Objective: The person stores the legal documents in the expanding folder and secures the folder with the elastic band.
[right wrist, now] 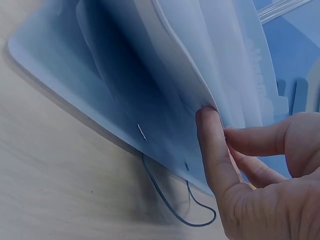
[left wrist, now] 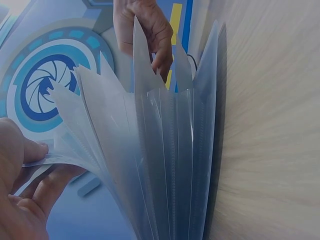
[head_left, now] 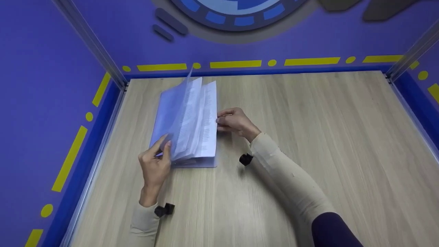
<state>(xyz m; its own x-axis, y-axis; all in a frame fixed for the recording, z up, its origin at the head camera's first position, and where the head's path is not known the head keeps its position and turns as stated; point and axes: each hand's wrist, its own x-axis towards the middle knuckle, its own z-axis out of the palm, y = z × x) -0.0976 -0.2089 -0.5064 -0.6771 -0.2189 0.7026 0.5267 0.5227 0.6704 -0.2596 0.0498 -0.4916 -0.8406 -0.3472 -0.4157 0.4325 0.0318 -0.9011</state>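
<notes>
A translucent blue display book [head_left: 166, 106] stands partly open at the left of the table, its clear sleeves fanned up. Printed sheets [head_left: 208, 123] show through the sleeves. At the near left, my left hand [head_left: 156, 166] pinches the bent front cover and leaves between thumb and fingers. My right hand [head_left: 236, 121] pinches the right edge of a page. In the right wrist view, that page [right wrist: 170, 55] is held between thumb and fingertips, lifted off the back cover [right wrist: 55, 65]. A dark elastic loop [right wrist: 175, 215] hangs from the back cover's edge.
The wood-grain table [head_left: 329, 137] extends to the right and in front of the book. Blue panels with yellow markings [head_left: 236, 64] border its back and sides, joined by metal posts [head_left: 92, 44]. Small black devices [head_left: 246, 159] sit at both wrists.
</notes>
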